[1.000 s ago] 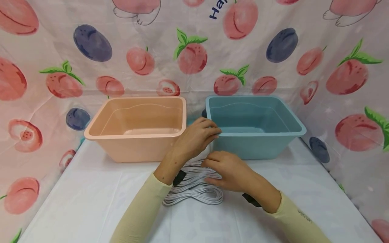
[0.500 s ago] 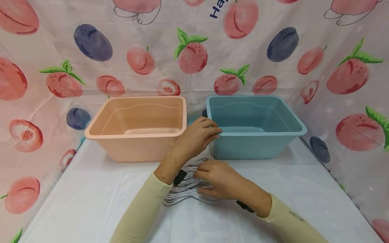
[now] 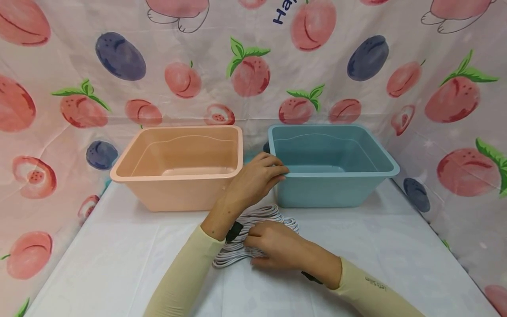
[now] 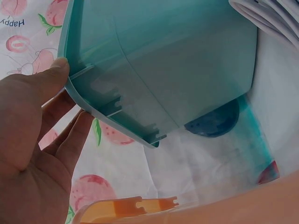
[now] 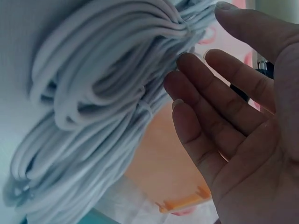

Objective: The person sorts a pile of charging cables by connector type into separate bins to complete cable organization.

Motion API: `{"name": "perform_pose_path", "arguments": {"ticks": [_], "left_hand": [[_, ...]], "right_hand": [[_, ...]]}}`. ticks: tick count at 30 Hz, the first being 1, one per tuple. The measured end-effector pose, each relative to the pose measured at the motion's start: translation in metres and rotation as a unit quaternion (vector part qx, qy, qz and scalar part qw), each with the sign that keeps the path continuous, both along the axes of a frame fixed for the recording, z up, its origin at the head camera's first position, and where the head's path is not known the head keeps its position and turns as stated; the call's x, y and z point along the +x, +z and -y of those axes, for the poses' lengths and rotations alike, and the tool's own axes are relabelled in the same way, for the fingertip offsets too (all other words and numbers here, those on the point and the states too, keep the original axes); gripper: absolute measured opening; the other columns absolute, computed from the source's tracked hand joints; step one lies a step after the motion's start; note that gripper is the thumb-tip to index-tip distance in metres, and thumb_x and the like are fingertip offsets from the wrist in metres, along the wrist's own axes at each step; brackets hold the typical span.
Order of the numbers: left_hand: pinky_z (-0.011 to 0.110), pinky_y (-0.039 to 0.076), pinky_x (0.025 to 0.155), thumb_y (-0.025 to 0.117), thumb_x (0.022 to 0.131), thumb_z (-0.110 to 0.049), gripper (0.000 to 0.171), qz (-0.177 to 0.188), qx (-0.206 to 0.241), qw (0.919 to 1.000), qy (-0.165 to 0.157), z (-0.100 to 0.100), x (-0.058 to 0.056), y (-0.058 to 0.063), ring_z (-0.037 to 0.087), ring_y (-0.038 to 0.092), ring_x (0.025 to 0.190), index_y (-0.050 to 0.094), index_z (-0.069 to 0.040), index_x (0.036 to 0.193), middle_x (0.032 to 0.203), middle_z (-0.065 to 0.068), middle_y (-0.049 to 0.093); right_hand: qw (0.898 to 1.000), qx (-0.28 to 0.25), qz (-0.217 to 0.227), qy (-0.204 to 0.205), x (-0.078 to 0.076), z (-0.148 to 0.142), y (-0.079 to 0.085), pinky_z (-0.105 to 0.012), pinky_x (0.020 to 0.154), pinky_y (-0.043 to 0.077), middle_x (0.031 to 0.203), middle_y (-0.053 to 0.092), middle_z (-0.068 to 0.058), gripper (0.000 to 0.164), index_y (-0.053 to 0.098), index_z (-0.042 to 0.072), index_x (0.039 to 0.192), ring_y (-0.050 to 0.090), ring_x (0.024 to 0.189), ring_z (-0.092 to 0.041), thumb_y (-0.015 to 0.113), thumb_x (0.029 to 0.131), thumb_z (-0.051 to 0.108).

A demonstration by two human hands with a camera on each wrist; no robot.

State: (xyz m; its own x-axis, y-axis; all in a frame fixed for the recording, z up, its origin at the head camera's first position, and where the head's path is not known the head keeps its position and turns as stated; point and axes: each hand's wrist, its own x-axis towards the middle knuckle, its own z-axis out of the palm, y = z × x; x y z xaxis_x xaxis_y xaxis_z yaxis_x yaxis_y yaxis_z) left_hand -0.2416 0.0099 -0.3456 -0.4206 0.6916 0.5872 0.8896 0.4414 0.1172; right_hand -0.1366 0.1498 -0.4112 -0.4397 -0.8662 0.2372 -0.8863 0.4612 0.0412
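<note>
One rectangular peach plastic bin [image 3: 176,193] and one rectangular blue plastic bin [image 3: 325,191] stand on a white-covered counter [image 3: 99,264], their inner floors visible. The left hand [image 3: 255,178] pinches the blue bin's corner; its wrist view alone reveals ribs [image 4: 114,109] under the rim. The right hand [image 3: 277,244], loose and released, is over at least two looped white cable bundles [image 3: 265,213] before the bins.

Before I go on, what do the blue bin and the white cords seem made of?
Blue bin: probably moulded plastic, smooth with a soft sheen; thin ribs show under its rim.
White cords: the outer jacket looks like smooth plastic or rubber, fairly matte, bending in rounded loops; what lies inside is hidden.
</note>
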Motion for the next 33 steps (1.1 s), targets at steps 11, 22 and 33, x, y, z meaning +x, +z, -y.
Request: {"name": "perform_pose_path", "arguments": {"ticks": [11, 22, 33], "left_hand": [[0.029, 0.052, 0.103, 0.069, 0.106, -0.021, 0.021, 0.005, -0.003, 1.0, -0.002, 0.001, -0.002, 0.0, 0.021, 0.059, 0.121, 0.08, -0.014, 0.121, 0.12, 0.001, 0.072], [0.03, 0.053, 0.103, 0.07, 0.105, -0.02, 0.021, 0.004, 0.001, 0.9999, -0.01, 0.002, -0.003, 0.002, 0.022, 0.059, 0.121, 0.08, -0.013, 0.121, 0.119, 0.002, 0.072], [0.03, 0.052, 0.104, 0.069, 0.106, -0.02, 0.02, 0.001, -0.002, 1.0, -0.007, 0.001, -0.003, 0.002, 0.022, 0.06, 0.121, 0.08, -0.013, 0.121, 0.119, 0.001, 0.072]], "right_hand": [[1.0, 0.007, 0.019, -0.017, -0.001, 0.006, -0.007, -0.031, 0.089, 0.057, 0.098, 0.072, 0.005, 0.03, 0.075, 0.018, 0.107, 0.069, 0.092, -0.013, 0.087, 0.088, 0.038], [0.999, 0.018, 0.02, -0.026, 0.0, 0.012, -0.012, -0.027, 0.078, 0.057, 0.093, 0.066, 0.006, 0.028, 0.073, 0.017, 0.1, 0.066, 0.084, -0.01, 0.092, 0.083, 0.027], [0.996, 0.054, 0.054, -0.038, 0.004, 0.013, -0.008, -0.028, 0.077, 0.056, 0.094, 0.065, 0.006, 0.026, 0.071, 0.019, 0.099, 0.065, 0.086, -0.009, 0.091, 0.082, 0.025]]}}
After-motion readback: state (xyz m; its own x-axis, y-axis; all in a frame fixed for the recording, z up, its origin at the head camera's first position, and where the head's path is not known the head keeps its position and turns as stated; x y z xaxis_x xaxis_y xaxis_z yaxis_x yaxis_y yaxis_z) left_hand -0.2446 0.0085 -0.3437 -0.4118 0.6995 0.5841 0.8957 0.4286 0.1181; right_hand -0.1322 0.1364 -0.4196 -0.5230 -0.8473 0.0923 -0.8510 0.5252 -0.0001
